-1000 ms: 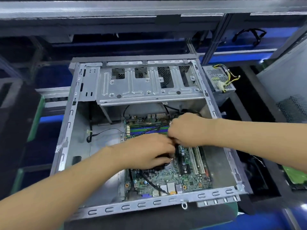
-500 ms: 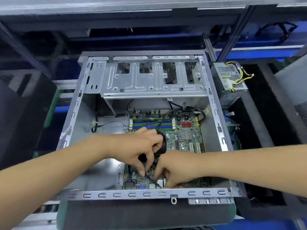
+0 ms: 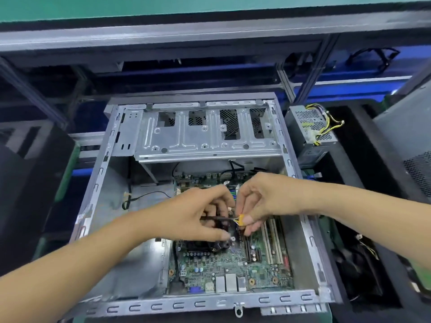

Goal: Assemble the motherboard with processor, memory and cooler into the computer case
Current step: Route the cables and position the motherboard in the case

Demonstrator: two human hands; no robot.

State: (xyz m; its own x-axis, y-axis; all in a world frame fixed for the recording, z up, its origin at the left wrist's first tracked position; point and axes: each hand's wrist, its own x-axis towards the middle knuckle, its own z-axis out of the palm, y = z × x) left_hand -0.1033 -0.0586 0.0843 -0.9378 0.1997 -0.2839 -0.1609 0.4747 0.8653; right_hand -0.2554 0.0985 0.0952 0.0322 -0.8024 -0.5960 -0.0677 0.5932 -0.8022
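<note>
Motherboard (image 3: 233, 269) lying inside case (image 3: 98, 197), near-right part. Left hand (image 3: 186, 217) gripping black cable (image 3: 219, 219), fingers curled round it. Right hand (image 3: 263, 201) pinching small yellow plug (image 3: 241, 219) above cooler (image 3: 210, 244). Risking bent pins if pushing plug tilted or onto wrong header; pulling cable too hard maybe tearing thin wires.

We see two bare forearms coming in from the lower left and from the right edge. No sleeve shows on either one up to the frame's border, and we find no glove, watch, ring or wrist strap. Our left hand (image 3: 198, 215) and right hand (image 3: 261, 201) are uncovered, with short, plain fingernails (image 3: 247, 219); we can make out a nail on the left thumb (image 3: 225, 235) too.
</note>
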